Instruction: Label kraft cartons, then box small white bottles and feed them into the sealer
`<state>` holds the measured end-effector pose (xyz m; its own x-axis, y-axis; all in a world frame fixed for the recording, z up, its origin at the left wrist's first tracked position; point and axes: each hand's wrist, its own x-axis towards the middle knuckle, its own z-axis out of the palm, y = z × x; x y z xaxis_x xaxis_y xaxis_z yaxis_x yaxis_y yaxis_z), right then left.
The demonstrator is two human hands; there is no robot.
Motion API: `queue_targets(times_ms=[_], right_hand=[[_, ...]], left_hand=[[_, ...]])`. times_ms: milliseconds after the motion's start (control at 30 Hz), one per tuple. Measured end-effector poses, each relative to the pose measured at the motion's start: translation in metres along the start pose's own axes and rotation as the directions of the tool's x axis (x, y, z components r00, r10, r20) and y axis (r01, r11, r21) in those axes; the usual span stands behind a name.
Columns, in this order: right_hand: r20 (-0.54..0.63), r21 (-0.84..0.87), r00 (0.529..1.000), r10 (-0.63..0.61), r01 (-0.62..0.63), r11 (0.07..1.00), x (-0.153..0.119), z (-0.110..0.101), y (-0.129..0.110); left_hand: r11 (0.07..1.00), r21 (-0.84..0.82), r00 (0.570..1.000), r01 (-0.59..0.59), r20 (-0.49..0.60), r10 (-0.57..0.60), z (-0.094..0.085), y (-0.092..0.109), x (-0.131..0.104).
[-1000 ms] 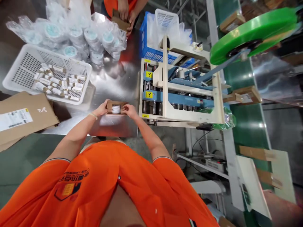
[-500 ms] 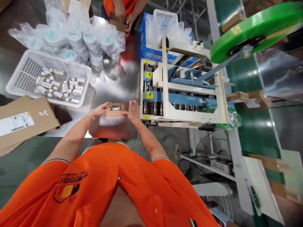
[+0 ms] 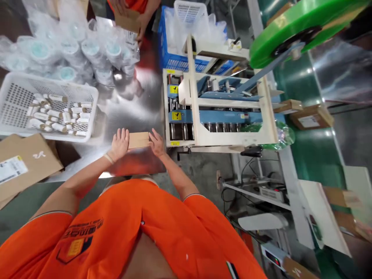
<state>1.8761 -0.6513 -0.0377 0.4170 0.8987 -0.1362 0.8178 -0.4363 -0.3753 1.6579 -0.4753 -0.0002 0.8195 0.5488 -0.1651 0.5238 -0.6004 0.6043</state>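
Observation:
A small brown cardboard box lies between my hands near the front edge of the metal table, its top flap folded over so the inside is hidden. My left hand presses on the box's left end, fingers straight and pointing away from me. At the opposite end, my right hand holds the box's right edge with its thumb side, the other fingers extended. To the left, a white perforated basket contains several small white bottles with brownish caps.
Bagged round containers crowd the back left. Flattened cartons lie front left. A carton sealing machine with a green tape roll stands right, behind it a blue crate. Across the table, another person's hands hold a box.
The box was open with white contents showing; now its top is covered. My left hand has turned from gripping the end to lying flat along it. The camera view has shifted.

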Motion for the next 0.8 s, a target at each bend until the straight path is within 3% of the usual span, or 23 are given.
queue_targets(times_ms=[67,167,267,367,433,533,600,667,767,800], right_hand=[[-0.148,0.085,0.963,0.224,-0.213,0.973,-0.009,0.016,0.015],[-0.168,0.114,0.892,0.42,-0.406,0.907,-0.026,0.043,0.03],[-0.122,0.039,0.909,0.398,-0.396,0.917,-0.038,0.064,0.037],[-0.13,-0.019,0.926,0.356,-0.361,0.932,-0.044,0.077,0.041],[-0.144,-0.036,0.931,0.334,-0.342,0.939,-0.047,0.083,0.044],[-0.148,-0.042,0.94,0.308,-0.317,0.947,-0.05,0.089,0.047],[-0.137,-0.038,0.944,0.3,-0.308,0.951,-0.053,0.09,0.048],[-0.128,-0.036,0.945,0.301,-0.308,0.951,-0.055,0.089,0.049],[-0.13,-0.038,0.942,0.31,-0.317,0.948,-0.055,0.083,0.05],[-0.135,-0.03,0.94,0.313,-0.32,0.947,-0.054,0.08,0.05]], left_hand=[[0.988,0.141,0.99,0.069,0.116,-0.085,-0.005,0.007,0.022],[0.951,0.282,0.969,0.128,0.169,-0.181,-0.015,0.027,0.086],[0.943,0.281,0.972,0.18,0.099,-0.215,-0.023,0.052,0.165],[0.967,0.196,0.98,0.165,0.075,-0.182,-0.017,0.077,0.234],[0.991,0.032,0.989,0.132,0.057,-0.134,-0.001,0.1,0.273],[0.972,-0.214,0.995,0.098,0.013,-0.098,0.037,0.145,0.324],[0.948,-0.311,0.998,0.064,0.015,-0.062,0.066,0.17,0.346],[0.846,-0.533,0.999,0.021,0.034,-0.004,0.092,0.181,0.354],[0.58,-0.815,0.998,0.005,0.042,0.051,0.117,0.167,0.334],[0.555,-0.832,0.998,0.003,0.036,0.048,0.122,0.158,0.319]])
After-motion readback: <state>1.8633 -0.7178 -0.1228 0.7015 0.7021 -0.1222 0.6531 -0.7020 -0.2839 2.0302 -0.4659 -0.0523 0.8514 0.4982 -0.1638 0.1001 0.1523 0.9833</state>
